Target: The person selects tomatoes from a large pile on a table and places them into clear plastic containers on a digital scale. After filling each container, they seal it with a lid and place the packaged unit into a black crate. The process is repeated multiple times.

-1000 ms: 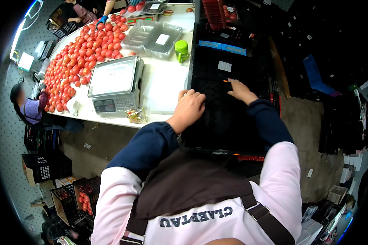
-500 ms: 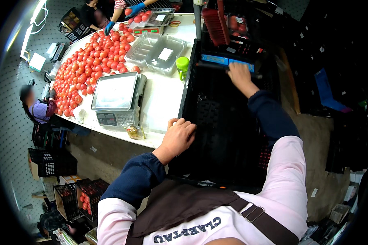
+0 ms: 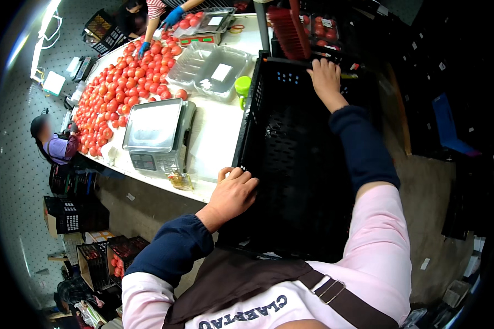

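A large empty black plastic crate [image 3: 291,159] stands in front of me beside a white table [image 3: 217,140]. My left hand [image 3: 233,194] grips the crate's near left corner rim. My right hand [image 3: 326,77] holds its far rim, arm stretched over the open crate. On the table to the left sits a grey weighing scale [image 3: 153,129] with a steel pan. A heap of red tomatoes [image 3: 118,93] covers the table's far left part.
Clear plastic trays [image 3: 208,68] and a green cup [image 3: 242,88] lie behind the scale. Another person's blue-gloved hands [image 3: 173,16] work at the far table end; a seated person [image 3: 55,145] is at left. Black crates with tomatoes [image 3: 101,263] stand on the floor. A red crate [image 3: 288,30] sits beyond.
My right hand has reached farther out to the crate's far rim. My left hand has slid back to the near left corner. The crate now sits closer and larger below me.
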The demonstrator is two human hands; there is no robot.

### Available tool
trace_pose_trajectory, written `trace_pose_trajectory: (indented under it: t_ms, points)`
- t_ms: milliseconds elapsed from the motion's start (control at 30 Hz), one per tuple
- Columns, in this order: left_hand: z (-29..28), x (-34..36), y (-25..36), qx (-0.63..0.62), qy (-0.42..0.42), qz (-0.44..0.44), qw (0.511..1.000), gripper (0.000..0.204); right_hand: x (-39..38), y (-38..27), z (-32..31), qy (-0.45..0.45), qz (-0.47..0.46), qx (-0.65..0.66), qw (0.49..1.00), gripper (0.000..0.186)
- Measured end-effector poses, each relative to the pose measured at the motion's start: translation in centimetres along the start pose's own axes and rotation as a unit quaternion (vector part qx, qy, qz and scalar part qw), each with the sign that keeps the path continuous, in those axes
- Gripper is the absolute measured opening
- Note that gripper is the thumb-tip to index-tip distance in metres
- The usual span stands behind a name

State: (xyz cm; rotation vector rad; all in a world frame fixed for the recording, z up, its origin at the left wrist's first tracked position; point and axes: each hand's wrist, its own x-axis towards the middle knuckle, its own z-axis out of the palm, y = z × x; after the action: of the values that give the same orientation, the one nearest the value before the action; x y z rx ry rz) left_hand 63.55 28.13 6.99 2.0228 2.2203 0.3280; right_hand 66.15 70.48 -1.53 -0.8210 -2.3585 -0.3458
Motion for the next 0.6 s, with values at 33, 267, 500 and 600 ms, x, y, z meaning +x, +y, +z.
trace_pose_trajectory:
  t_ms: [33,267,500,600]
  points:
    - [0.0,0.0,0.0,0.002,-0.002,0.0,1.0,0.023,1.2,1.0,0.8,0.069,-0.028,0.013,0.997,0.031]
    - [0.6,0.6,0.1,0.031,-0.002,0.012,0.999,0.023,3.4,1.7,1.8,-0.02,-0.003,-0.003,1.0,0.032]
    - [0.7,0.4,-0.4,0.012,-0.008,0.011,1.0,0.021,4.3,1.2,0.1,-0.16,0.052,0.015,0.986,0.037]
    - [0.6,0.2,-0.6,-0.017,0.016,0.018,1.0,0.019,4.1,-4.8,-2.8,-0.026,0.014,0.08,0.996,0.037]
